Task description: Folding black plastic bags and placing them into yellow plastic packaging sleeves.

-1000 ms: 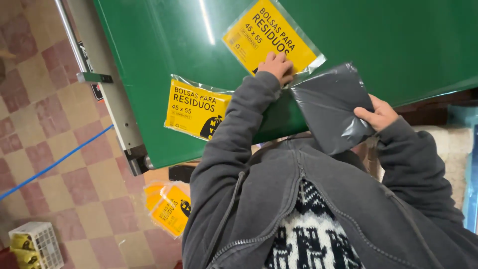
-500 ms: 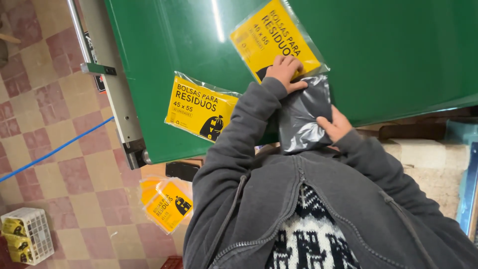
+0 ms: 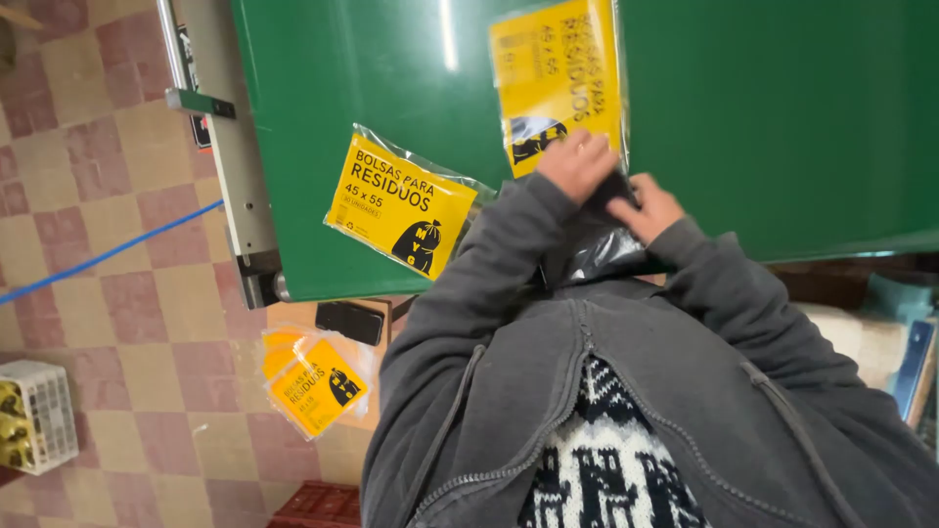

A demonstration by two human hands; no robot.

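A bundle of dark grey plastic bags (image 3: 597, 249) sits at the near edge of the green table (image 3: 782, 117), pressed between the person's two hands and partly hidden by the sleeves. Its far end meets the open mouth of a clear packet with a yellow label (image 3: 558, 73), which lies flat on the table and stretches away from the hands.

The left hand (image 3: 577, 164) rests on the near end of that yellow packet, fingers curled down over its opening and over the dark plastic under them; it grips there, though which of the two layers it pinches cannot be told. The right hand (image 3: 650, 207) lies just beside it, to the right, fingers bent and closed on the dark bundle. The two hands nearly touch.

To the left, a second yellow-labelled packet (image 3: 403, 200) lies tilted on the table, apart from the hands, near the table's left edge. A grey metal rail (image 3: 230, 147) runs along that edge.

Below the table, on the checkered tile floor (image 3: 117, 323), lies a small stack of similar yellow packets (image 3: 313, 383). A white crate (image 3: 37, 416) stands at the far left, and a blue line (image 3: 108, 256) crosses the tiles.
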